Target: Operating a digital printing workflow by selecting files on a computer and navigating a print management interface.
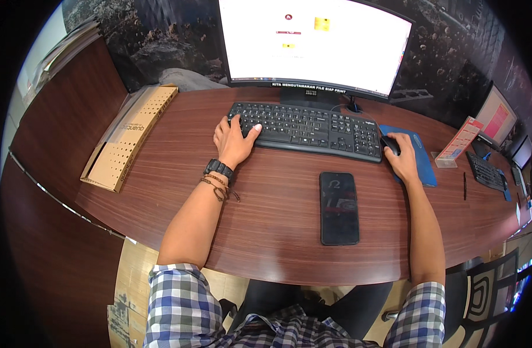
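My left hand [234,141] rests on the left end of a black keyboard [306,129], its fingers spread over the keys and the thumb stretched out. A dark watch [219,169] and a brown bead bracelet [217,187] circle that wrist. At the keyboard's right end, my right hand [402,155] is curled over a black computer mouse [390,145], which sits at the left edge of a blue mouse pad [423,159]. A black smartphone [339,209] lies screen up on the brown desk [266,232], between my forearms.
Behind the keyboard stands a wide monitor [318,46] with a mostly white screen. A flat cardboard box [132,136] lies at the left beside a wooden partition [74,104]. To the right are a sign holder [458,142], a pen [465,185], a second keyboard [486,172] and another monitor [495,119].
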The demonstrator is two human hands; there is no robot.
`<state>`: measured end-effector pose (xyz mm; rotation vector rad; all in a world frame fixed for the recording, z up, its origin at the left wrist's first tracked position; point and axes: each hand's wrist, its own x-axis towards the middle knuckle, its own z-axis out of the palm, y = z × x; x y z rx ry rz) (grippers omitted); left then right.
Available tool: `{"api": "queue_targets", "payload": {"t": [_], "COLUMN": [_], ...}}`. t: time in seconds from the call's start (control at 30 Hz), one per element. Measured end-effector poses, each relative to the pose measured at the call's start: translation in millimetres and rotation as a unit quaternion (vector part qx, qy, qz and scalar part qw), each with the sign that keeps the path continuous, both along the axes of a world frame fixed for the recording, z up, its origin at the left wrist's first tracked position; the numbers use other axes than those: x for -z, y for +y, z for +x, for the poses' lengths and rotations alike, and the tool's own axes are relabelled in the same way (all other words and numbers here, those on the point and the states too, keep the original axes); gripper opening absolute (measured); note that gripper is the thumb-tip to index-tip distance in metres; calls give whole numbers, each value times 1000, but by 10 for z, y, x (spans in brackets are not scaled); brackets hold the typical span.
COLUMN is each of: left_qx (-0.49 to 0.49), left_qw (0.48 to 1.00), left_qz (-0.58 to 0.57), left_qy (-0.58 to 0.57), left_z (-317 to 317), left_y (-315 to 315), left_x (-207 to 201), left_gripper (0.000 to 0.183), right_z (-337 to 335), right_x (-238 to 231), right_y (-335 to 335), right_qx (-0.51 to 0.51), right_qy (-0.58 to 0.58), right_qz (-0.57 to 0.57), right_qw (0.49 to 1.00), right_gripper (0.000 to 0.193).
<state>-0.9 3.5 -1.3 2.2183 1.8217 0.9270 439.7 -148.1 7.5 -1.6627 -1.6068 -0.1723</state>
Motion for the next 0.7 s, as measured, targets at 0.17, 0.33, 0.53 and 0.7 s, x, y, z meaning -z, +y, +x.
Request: {"api": "queue_targets", "payload": {"t": [0.17,0.33,0.53,0.7], "left_qx": [-6,-7,0,-12], "left_qw": [1000,1000,1000,1000], "left_qz": [7,17,7,12], "left_qy": [1,-6,-25,-10], "left_z": [15,2,11,17], "left_y": [5,5,-15,-11], "left_x": [4,34,1,10], "left_gripper": [85,84,82,81], "right_z": [23,8,-18,-17], "right_x": [13,25,-12,-11], "right_y": [5,0,-20,-17], "right_qx": [-7,0,-22,-24], "right_qy": [15,18,16,23], "right_qz": [1,-6,-9,-10], "right_qw": [1000,1000,1000,999], "right_gripper": [31,31,31,31]}}
